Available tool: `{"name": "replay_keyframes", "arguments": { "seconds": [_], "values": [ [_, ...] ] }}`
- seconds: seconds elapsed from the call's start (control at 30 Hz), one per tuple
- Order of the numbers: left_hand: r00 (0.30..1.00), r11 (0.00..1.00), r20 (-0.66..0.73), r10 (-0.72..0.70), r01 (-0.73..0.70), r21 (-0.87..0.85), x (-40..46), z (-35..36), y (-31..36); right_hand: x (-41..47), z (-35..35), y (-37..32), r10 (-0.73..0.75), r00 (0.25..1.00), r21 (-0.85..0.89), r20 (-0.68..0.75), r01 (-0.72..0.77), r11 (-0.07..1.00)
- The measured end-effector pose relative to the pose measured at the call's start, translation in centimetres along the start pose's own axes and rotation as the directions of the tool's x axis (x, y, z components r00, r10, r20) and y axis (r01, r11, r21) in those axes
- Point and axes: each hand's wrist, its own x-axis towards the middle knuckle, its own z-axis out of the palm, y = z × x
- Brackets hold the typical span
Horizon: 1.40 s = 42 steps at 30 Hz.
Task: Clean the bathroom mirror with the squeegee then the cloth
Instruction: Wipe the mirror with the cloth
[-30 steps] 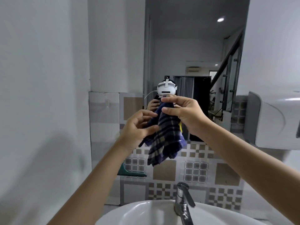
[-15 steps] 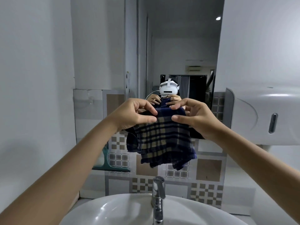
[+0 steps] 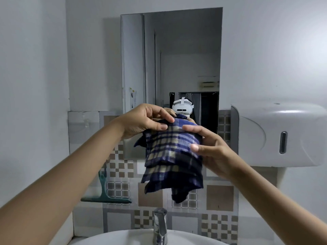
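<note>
Both arms reach forward, raised in front of the mirror (image 3: 184,55). Left hand (image 3: 143,121) palm down, thumb and fingers pinching the top edge of the plaid cloth (image 3: 173,156). Right hand (image 3: 212,149) cups the cloth's right side, fingers loosely curled, thumb pressed on fabric. Cloth hangs folded before the mirror's lower edge. Squeegee (image 3: 104,193) leans on the tiled wall, below-left of the mirror.

Dispenser (image 3: 276,135) crowds mirror's (image 3: 185,59) right edge; left clear.
</note>
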Motion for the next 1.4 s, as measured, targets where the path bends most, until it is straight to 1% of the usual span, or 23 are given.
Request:
{"name": "replay_keyframes", "arguments": {
  "seconds": [0.1,0.17,0.2,0.27,0.3,0.37,0.4,0.47,0.53,0.6,0.63,0.7,0.77,0.8,0.87,0.93,1.0,1.07,1.13,1.2,1.27,1.33,1.4],
  "values": [
    [0.993,0.995,-0.101,0.055,-0.062,-0.075,1.9,-0.1,0.3,1.1,0.6,-1.5,-0.041,0.993,0.134,-0.111,0.056,0.989],
    [0.976,0.985,-0.186,0.11,-0.132,-0.112,3.5,-0.2,0.6,2.6,1.0,-2.7,-0.111,0.961,0.119,-0.255,0.145,0.982],
    [0.969,0.985,-0.211,0.128,-0.149,-0.089,4.3,-0.4,0.9,3.6,1.1,-3.4,-0.15,0.936,0.097,-0.318,0.19,0.977],
    [0.967,0.99,-0.216,0.139,-0.136,0.031,5.4,-1.4,1.1,5.8,0.8,-5.0,-0.232,0.877,0.045,-0.42,0.275,0.96],
    [0.966,0.986,-0.221,0.133,-0.106,0.13,5.8,-2.2,1.0,7.0,0.6,-5.9,-0.285,0.838,-0.031,-0.465,0.306,0.951],
    [0.952,0.939,-0.274,0.136,-0.036,0.342,6.4,-4.2,0.5,9.5,-0.5,-7.9,-0.432,0.751,-0.267,-0.499,0.341,0.901],
    [0.94,0.904,-0.302,0.158,-0.015,0.427,6.6,-5.3,0.1,10.7,-1.1,-9.0,-0.504,0.718,-0.391,-0.481,0.339,0.856],
    [0.916,0.843,-0.349,0.197,0.023,0.537,7.2,-7.7,-0.8,13.5,-2.6,-11.1,-0.589,0.691,-0.581,-0.419,0.294,0.759],
    [0.891,0.808,-0.421,0.171,0.117,0.577,7.8,-10.2,-1.9,16.2,-4.7,-13.1,-0.65,0.681,-0.758,-0.336,0.215,0.616],
    [0.859,0.765,-0.487,0.156,0.207,0.61,8.4,-12.6,-3.6,18.9,-7.3,-15.2,-0.695,0.686,-0.94,-0.216,0.047,0.338],
    [0.848,0.735,-0.508,0.151,0.247,0.631,8.7,-13.8,-4.6,20.1,-8.5,-16.3,-0.701,0.696,-0.982,-0.157,-0.037,0.184],
    [0.847,0.643,-0.519,0.118,0.333,0.689,9.3,-15.8,-6.3,22.5,-10.8,-18.2,-0.687,0.723,-0.988,-0.072,-0.147,-0.051],
    [0.856,0.49,-0.513,0.064,0.421,0.763,9.8,-17.4,-7.8,24.7,-12.7,-19.4,-0.665,0.746,-0.952,-0.042,-0.232,-0.2],
    [0.857,0.403,-0.513,0.053,0.452,0.796,10.0,-18.1,-8.4,25.8,-13.7,-19.8,-0.658,0.751,-0.926,-0.059,-0.288,-0.246],
    [0.863,0.279,-0.503,0.049,0.472,0.836,10.3,-19.0,-9.6,27.7,-15.3,-20.2,-0.66,0.738,-0.876,-0.141,-0.404,-0.265],
    [0.871,0.266,-0.486,0.067,0.454,0.85,10.5,-19.7,-10.8,29.3,-16.5,-20.0,-0.674,0.71,-0.846,-0.204,-0.475,-0.244],
    [0.878,0.282,-0.466,0.11,0.422,0.862,10.5,-20.3,-11.8,30.8,-17.2,-19.4,-0.713,0.671,-0.843,-0.204,-0.49,-0.221],
    [0.886,0.278,-0.441,0.147,0.391,0.878,10.5,-20.9,-12.5,32.3,-17.2,-18.5,-0.76,0.616,-0.856,-0.206,-0.49,-0.164],
    [0.897,0.238,-0.39,0.207,0.341,0.91,10.4,-21.3,-13.3,33.5,-16.9,-17.4,-0.801,0.559,-0.853,-0.213,-0.507,-0.127],
    [0.905,0.164,-0.342,0.254,0.308,0.937,10.4,-21.6,-13.9,34.3,-16.5,-16.7,-0.83,0.518,-0.841,-0.208,-0.528,-0.119],
    [0.902,0.109,-0.333,0.273,0.315,0.943,10.5,-21.8,-14.2,35.2,-16.0,-16.3,-0.835,0.515,-0.834,-0.192,-0.535,-0.138],
    [0.9,0.069,-0.341,0.273,0.335,0.94,10.5,-21.9,-14.3,36.3,-14.9,-15.8,-0.818,0.554,-0.827,-0.155,-0.526,-0.199],
    [0.896,0.06,-0.351,0.271,0.348,0.936,10.5,-21.9,-14.3,37.7,-13.3,-14.8,-0.788,0.605,-0.82,-0.112,-0.504,-0.271]
  ]
}}
